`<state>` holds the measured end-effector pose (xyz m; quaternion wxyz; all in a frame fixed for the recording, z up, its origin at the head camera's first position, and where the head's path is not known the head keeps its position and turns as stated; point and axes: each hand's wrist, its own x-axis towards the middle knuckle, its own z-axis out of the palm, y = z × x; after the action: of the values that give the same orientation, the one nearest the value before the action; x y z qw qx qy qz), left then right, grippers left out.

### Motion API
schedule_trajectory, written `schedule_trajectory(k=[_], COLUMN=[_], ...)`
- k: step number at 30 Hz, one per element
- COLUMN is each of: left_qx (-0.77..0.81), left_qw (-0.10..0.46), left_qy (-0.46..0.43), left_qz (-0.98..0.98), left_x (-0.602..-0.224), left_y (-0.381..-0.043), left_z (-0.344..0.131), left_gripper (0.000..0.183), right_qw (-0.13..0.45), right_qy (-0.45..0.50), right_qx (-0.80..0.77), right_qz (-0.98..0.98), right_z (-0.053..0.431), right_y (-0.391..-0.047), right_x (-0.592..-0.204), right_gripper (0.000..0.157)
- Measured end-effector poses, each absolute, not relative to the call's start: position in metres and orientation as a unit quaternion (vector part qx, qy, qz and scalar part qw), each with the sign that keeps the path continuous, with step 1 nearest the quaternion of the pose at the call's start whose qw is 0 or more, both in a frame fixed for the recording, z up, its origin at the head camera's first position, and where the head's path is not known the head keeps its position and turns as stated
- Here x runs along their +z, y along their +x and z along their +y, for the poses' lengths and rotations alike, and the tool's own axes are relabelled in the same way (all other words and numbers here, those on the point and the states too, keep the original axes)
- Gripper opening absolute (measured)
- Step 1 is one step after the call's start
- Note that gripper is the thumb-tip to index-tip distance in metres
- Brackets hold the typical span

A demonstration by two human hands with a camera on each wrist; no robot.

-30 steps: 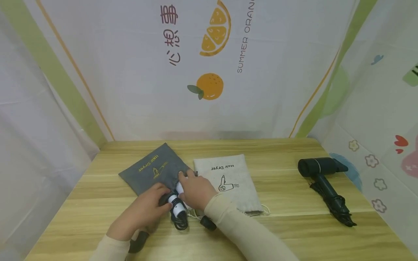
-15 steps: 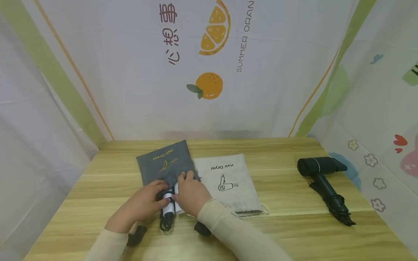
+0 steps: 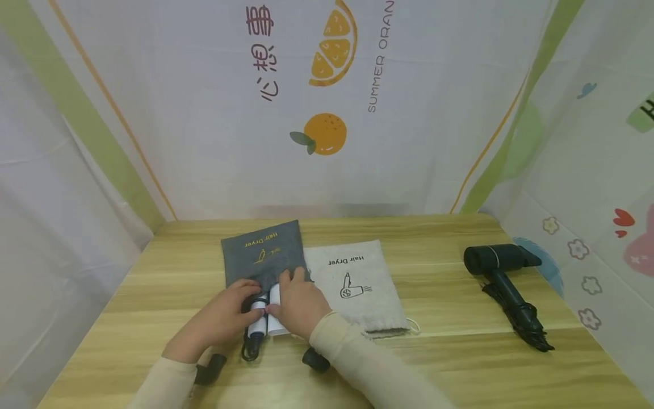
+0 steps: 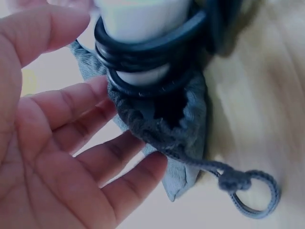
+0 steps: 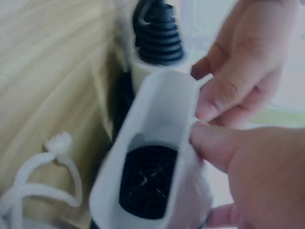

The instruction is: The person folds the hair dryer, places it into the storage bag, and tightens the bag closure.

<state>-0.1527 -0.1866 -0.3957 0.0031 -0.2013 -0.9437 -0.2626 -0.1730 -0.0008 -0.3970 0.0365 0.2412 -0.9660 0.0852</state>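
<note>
A white hair dryer, its handle folded along the body and wound with a black cord, lies at the mouth of a grey drawstring bag. Its far end is inside the bag; how deep is hidden. My left hand holds the bag's mouth with its fingertips on the rim, its thumb against the cord-wrapped handle. Thumb and fingers of my right hand grip the dryer's white body, beside the open nozzle. The bag's knotted drawstring hangs loose in the left wrist view.
Right beside the grey bag lies a beige hair dryer bag, its cord loop showing. Farther right, a black hair dryer with wrapped cord rests near the table's right edge. Printed curtains enclose the back and sides.
The grey bag and the white hair dryer have turned straighter, the bag's far end swinging right and the handle's near end left. Both hands stay on them. The beige bag keeps its place.
</note>
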Motion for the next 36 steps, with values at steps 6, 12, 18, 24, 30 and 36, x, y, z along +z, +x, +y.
schedule_trajectory(k=[6,12,18,24,30,36], left_qx=[-0.268,-0.279,-0.266,-0.270,-0.266,-0.257], left_qw=[0.023,0.045,0.031,0.030,0.032,0.027], left_qy=[-0.213,-0.232,-0.243,-0.238,-0.233,-0.224], left_qz=[-0.939,-0.931,-0.932,-0.933,-0.935,-0.940], left_x=[-0.399,-0.401,-0.401,-0.403,-0.403,-0.402], left_y=[-0.151,-0.144,-0.141,-0.140,-0.139,-0.137], left_z=[-0.192,-0.196,-0.197,-0.196,-0.195,-0.194], left_gripper=[0.035,0.026,0.029,0.034,0.039,0.042], right_qw=[0.033,0.055,-0.015,-0.055,-0.072,-0.076], right_qy=[0.247,0.248,0.243,0.246,0.265,0.272], right_qx=[0.157,0.266,0.323,0.327,0.326,0.325], right_qz=[-0.956,-0.930,-0.914,-0.911,-0.905,-0.903], right_z=[0.026,0.045,0.047,0.042,0.041,0.042], right_y=[-0.184,-0.191,-0.193,-0.193,-0.192,-0.191], right_x=[-0.393,-0.395,-0.400,-0.404,-0.404,-0.407], right_gripper=[0.053,0.037,0.039,0.052,0.059,0.060])
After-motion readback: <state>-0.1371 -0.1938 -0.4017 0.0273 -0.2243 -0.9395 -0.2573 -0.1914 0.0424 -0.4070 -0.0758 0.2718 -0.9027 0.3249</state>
